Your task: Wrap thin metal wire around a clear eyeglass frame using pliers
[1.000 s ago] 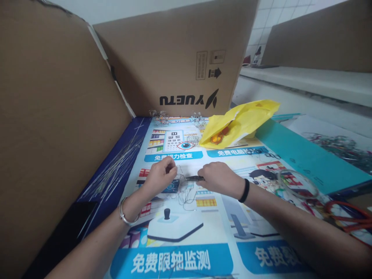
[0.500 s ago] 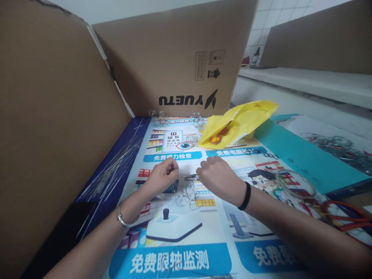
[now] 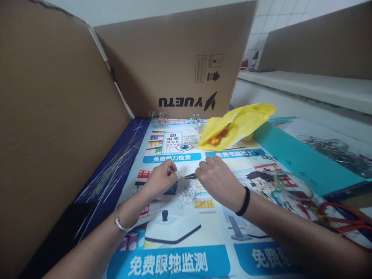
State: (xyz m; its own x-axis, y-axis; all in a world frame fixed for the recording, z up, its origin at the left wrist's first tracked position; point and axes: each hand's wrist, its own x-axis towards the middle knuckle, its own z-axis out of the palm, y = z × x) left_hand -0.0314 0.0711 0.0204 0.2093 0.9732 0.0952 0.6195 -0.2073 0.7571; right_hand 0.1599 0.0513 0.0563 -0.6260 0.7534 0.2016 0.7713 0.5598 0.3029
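My left hand (image 3: 161,178) is closed in a pinch on a thin wire (image 3: 179,175), whose short end shows past the fingertips. My right hand (image 3: 217,180) is wrapped round a pair of pliers (image 3: 190,176); only the slim dark jaws stick out, aimed left at the wire. The jaws look to be at the wire, but I cannot tell whether they grip it. Below and between the hands, a loose tangle of fine wire loops (image 3: 188,193) lies on the printed poster (image 3: 186,228).
Straight wires (image 3: 112,170) lie at left beside a black flat object (image 3: 62,232). A yellow bag (image 3: 241,124) sits behind my right hand. Rightward are a clear coil (image 3: 293,186), red-handled scissors (image 3: 343,217) and a wire heap (image 3: 340,151). Cardboard walls (image 3: 162,58) stand behind and left.
The pliers' jaws have turned slightly and now sit closer to the wire at my left fingertips. Both hands have stayed nearly in place, and the view has shifted a little.
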